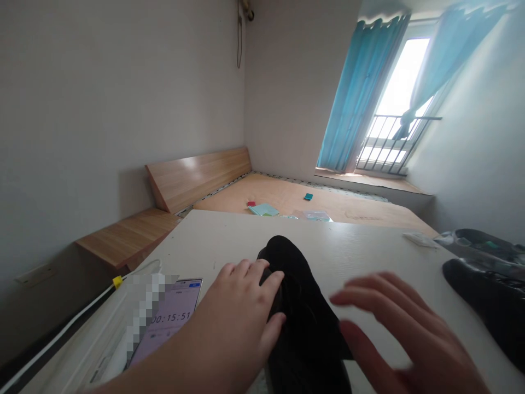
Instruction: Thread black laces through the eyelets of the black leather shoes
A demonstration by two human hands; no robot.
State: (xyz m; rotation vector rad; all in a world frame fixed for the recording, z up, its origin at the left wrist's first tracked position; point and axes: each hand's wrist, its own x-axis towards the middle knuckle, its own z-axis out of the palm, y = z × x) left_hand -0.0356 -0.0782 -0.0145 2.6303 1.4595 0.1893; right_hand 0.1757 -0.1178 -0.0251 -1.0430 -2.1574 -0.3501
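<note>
The left hand [248, 301] grips the left side of a black shoe [314, 377], with its fingers bent over the edge. The right hand [414, 323] is up with its fingers spread, holding nothing that shows. It is close beside a black flat piece [291, 260] on top of the shoe; one cannot tell if it touches. Whether the piece is joined on cannot be told either, as it is black on black.

The work looks begun, since one shoe is in hand, in the middle of the white counter [365, 249]. How much is left is hard to say. A second black shoe [479, 298] lies at the right, with no hand on it.

There is room to move past the shoe's far end, up to the counter's back edge. The left side is tighter, with a phone [176, 298] near the left arm. A bed [229, 194] lies past the back edge.
</note>
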